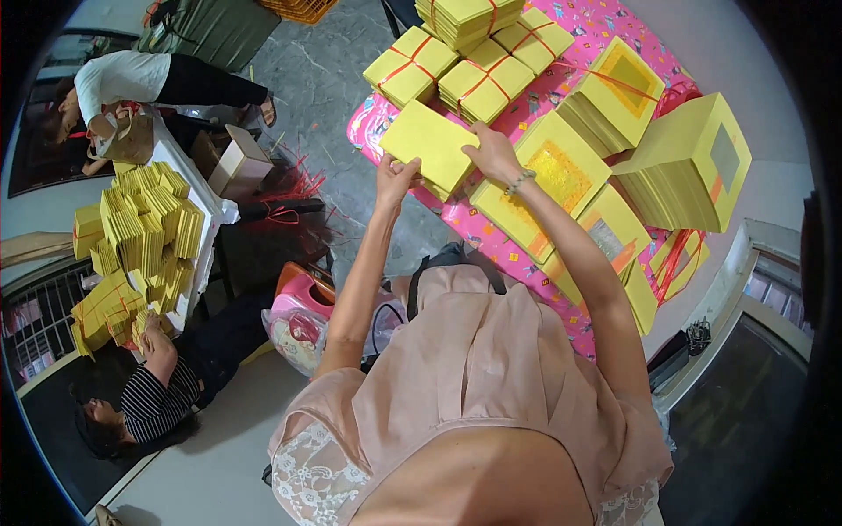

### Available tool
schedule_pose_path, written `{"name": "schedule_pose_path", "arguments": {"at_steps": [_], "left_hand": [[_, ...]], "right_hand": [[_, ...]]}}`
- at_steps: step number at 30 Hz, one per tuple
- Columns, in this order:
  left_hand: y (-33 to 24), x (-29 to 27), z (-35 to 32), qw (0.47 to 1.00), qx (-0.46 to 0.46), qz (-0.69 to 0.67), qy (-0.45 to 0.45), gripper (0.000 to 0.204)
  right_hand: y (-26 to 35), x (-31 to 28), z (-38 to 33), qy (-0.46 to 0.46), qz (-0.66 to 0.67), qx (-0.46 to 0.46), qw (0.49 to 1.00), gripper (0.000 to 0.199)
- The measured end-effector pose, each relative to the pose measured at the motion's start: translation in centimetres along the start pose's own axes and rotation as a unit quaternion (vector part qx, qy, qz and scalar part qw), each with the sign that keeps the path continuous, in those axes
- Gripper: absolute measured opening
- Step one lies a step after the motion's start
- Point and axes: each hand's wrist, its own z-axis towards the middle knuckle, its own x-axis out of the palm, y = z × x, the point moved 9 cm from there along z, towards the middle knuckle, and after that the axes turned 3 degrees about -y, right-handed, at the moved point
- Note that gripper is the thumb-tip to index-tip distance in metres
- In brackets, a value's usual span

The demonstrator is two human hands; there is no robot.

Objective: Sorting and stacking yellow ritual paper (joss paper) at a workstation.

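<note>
A stack of plain yellow paper sheets (428, 145) lies at the table's near left edge. My left hand (399, 179) closes on its lower left corner, thumb on top. My right hand (494, 156), with a beaded bracelet at the wrist, grips its right edge, the fingers partly hidden. Just beyond stand yellow paper bundles (487, 83) tied crosswise with red string. Right of my right hand is a large stack of yellow paper with a gold patch (561, 181). Below it, under my right forearm, lies yellow paper with a silver patch (607, 241).
The table has a pink patterned cover (373, 118). Tall yellow paper stacks (680, 180) and red string (675, 267) fill its right side. Leftward, two people (162, 386) work at a white table (206, 197) piled with yellow paper. A pink plastic-wrapped item (298, 320) stands by my left arm.
</note>
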Motion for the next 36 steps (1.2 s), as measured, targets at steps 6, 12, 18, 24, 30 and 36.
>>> {"name": "schedule_pose_path", "arguments": {"at_steps": [6,12,18,24,30,36], "left_hand": [[3.0,-1.3,0.7,0.999,0.000,0.027,-0.034,0.037],[4.5,-1.0,0.5,0.997,0.012,0.034,-0.063,0.036],[6.4,-3.2,2.6,0.988,0.021,0.085,-0.127,0.043],[4.4,-4.0,1.6,0.945,0.122,0.242,-0.183,0.058],[0.5,2.1,-2.3,0.818,0.255,0.460,-0.234,0.092],[3.7,1.5,-1.0,0.780,0.261,0.561,-0.095,0.110]], "right_hand": [[-0.6,3.7,1.2,0.091,-0.105,0.054,0.989,0.046],[-2.2,5.4,1.5,0.114,-0.136,0.053,0.983,0.047],[-1.1,6.1,3.0,0.121,-0.192,0.043,0.973,0.048],[-1.7,9.1,3.5,0.080,-0.195,-0.072,0.975,0.039],[-5.0,6.2,1.4,0.115,-0.216,0.002,0.969,0.047],[-1.6,6.7,1.8,0.118,-0.238,-0.016,0.964,0.049]]}}
